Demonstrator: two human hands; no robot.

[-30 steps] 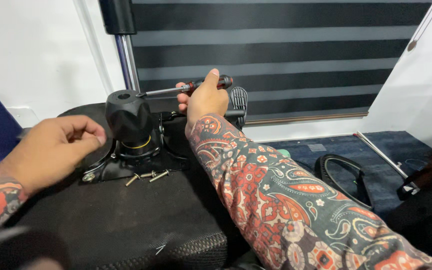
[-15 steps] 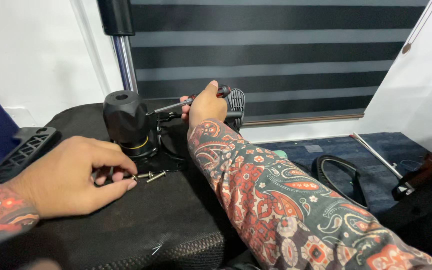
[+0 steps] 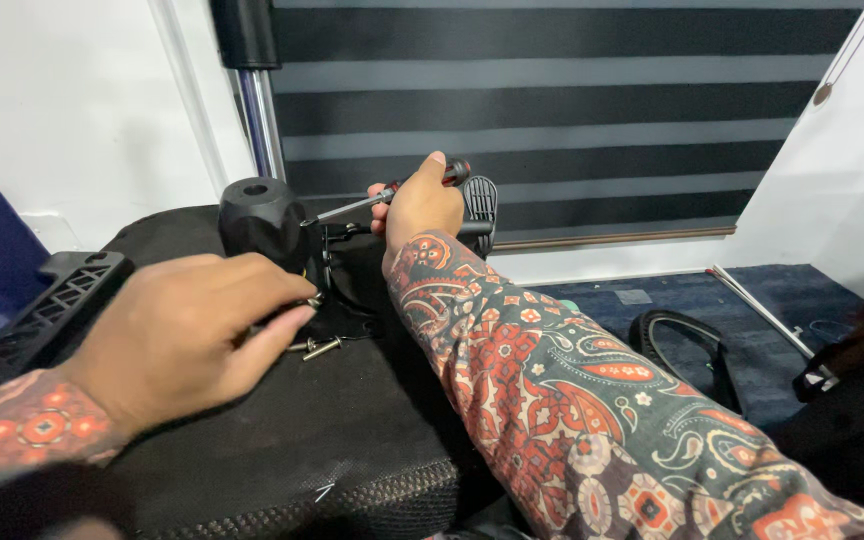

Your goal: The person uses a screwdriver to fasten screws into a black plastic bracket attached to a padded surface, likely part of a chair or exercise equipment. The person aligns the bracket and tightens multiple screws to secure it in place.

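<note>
Head view: the right hand has its grip pressed together around a screwdriver with a red and black handle, whose metal shaft runs left from the grip to its tip at the black cylindrical knob. The left hand lies low on the black padded surface, fingers drawn together in a pinch at loose screws; the hand covers what sits between its fingertips, so I cannot tell whether it holds 1. Left of that hand lies a black ribbed plastic part. Behind the knob rises a metal pole. Right of the screwdriver grip, a black cable loop lies on the blue carpet.
</note>
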